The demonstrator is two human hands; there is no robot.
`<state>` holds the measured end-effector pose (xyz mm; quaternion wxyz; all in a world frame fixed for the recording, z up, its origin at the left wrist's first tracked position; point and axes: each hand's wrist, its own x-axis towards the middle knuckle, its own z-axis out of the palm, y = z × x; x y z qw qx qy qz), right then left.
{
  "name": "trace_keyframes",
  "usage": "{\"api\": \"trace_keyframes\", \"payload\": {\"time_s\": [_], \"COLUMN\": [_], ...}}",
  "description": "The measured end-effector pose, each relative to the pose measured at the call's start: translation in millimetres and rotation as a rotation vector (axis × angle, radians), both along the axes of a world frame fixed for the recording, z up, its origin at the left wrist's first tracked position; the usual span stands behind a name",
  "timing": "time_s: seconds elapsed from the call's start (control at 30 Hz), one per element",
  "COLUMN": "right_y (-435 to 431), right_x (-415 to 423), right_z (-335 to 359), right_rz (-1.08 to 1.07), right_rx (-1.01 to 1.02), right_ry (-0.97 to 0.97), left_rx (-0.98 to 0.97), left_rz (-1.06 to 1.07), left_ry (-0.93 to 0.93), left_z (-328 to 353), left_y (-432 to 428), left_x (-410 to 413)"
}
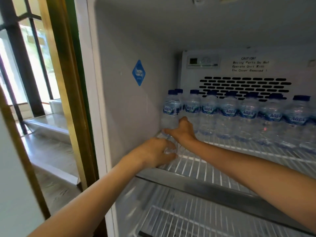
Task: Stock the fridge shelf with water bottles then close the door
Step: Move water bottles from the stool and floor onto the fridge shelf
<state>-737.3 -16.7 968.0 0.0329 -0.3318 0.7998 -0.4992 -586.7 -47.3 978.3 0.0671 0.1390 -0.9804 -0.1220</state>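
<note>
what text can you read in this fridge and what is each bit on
"AQUA": blue labels on the water bottles.
"CAUTION! Moving Parts Do Not Operate Unit With The Cover Removed !": the back panel.
Blue diamond sticker on the left wall: wording too blurred to read.
Control box: markings too small to read.

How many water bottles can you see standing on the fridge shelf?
8: one bottle at the far left, gripped by the right hand; one behind it; six in a row to the right. More may be hidden.
</note>
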Motion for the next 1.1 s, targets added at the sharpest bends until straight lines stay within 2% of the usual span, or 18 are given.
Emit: {"api": "trace_keyframes", "payload": {"time_s": [0.13, 0.23, 0.33, 0.4, 0.47, 0.57, 0.67, 0.77, 0.97, 1.1], "right_y": [30, 62, 84, 93, 97, 91, 73, 60, 54, 58], "right_x": [14, 41, 101, 156, 217, 304, 377, 436, 541, 591], "right_z": [19, 44, 53, 41, 12, -61, -160, -262, -471, -636], "right_rz": [-0.007, -0.035, 0.069, 0.210, 0.370, 0.506, 0.574, 0.624, 0.677, 0.736], "right_rx": [0.163, 0.280, 0.142, 0.004, -0.062, -0.033, 0.134, 0.326, 0.609, 0.758], "right_ry": [-0.053, 0.047, 0.208, 0.206, 0.153, 0.000, -0.189, -0.281, -0.457, -0.523], "left_rx": [0.006, -0.087, -0.110, -0.082, -0.032, 0.131, 0.355, 0.492, 0.711, 0.781], "left_rz": [0.032, -0.090, -0.167, -0.105, 0.003, 0.211, 0.458, 0.714, 1.122, 1.328], "left_ry": [0.361, 0.463, 0.605, 0.680, 0.616, 0.381, 0.168, 0.025, -0.108, -0.036], "left_z": [0, -14, -43, -75, -119, -195, -275, -354, -516, -641], "left_y": [4, 15, 26, 31, 34, 32, 28, 32, 67, 90], "left_x": [26, 73, 146, 203, 266, 366, 466, 548, 641, 670]}}
